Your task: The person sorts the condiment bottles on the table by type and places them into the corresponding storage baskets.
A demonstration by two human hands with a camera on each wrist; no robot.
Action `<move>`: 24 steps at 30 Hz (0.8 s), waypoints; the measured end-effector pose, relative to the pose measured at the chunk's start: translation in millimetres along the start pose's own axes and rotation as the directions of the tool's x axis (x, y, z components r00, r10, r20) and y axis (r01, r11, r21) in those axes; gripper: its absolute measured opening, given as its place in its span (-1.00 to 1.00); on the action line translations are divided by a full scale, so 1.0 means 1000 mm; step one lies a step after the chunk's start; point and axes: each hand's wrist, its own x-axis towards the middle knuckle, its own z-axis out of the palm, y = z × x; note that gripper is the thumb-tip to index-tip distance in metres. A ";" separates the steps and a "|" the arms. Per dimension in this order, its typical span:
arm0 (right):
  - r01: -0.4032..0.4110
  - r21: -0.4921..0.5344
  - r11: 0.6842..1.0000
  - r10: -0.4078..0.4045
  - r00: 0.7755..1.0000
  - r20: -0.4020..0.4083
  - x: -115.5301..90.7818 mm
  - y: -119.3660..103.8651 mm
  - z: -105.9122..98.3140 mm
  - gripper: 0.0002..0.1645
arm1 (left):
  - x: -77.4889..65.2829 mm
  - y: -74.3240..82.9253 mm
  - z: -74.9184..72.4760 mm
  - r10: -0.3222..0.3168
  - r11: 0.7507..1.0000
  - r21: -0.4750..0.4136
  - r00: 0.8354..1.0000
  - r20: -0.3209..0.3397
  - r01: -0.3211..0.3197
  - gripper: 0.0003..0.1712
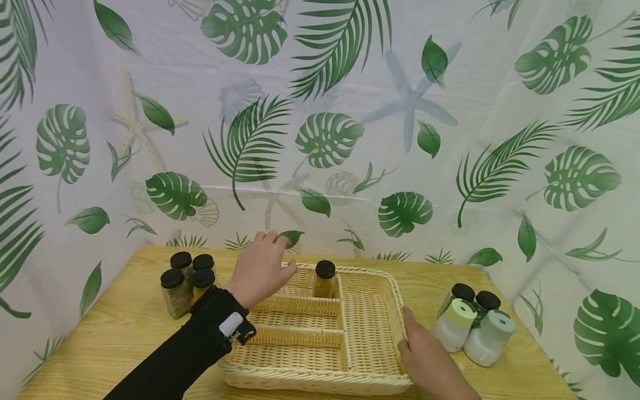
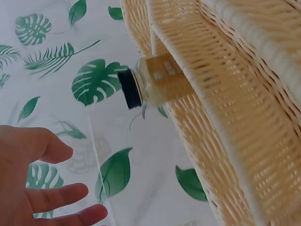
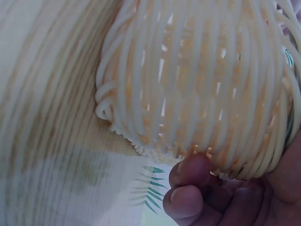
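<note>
Fingers [image 2: 61, 195] spread empty on left hand [image 1: 261, 270], while right hand [image 1: 431, 355] grips one four-compartment basket [image 1: 372, 328] holding one jar [image 1: 324, 285].

The basket [image 1: 320, 380] is straw-yellow with a woven pattern; the jar [image 1: 324, 286] in it is yellow-brown under a black lid [image 1: 325, 269]. The counter [image 1: 112, 319] has yellowish wood grain. One white bottle [image 1: 451, 335] wears a pale yellow-green cap [image 1: 461, 313]. Green leaves pattern the white cloth [image 1: 440, 183].
</note>
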 end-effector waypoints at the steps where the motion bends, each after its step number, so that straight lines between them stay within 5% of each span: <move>1: 0.001 0.001 1.000 -0.001 1.000 0.000 0.000 0.000 0.000 -0.23 | -0.002 -0.004 -0.002 -0.008 1.000 -0.001 1.000 -0.005 0.008 -0.58; 12: -0.004 0.006 1.000 0.004 1.000 0.026 0.003 0.000 0.001 -0.21 | -0.025 -0.043 -0.022 -0.103 0.995 0.002 0.993 -0.056 0.104 -0.57; 24: 0.005 0.015 1.000 -0.006 0.999 0.052 0.006 0.001 0.001 -0.21 | -0.045 -0.077 -0.032 -0.206 0.978 0.011 0.978 -0.037 0.207 -0.58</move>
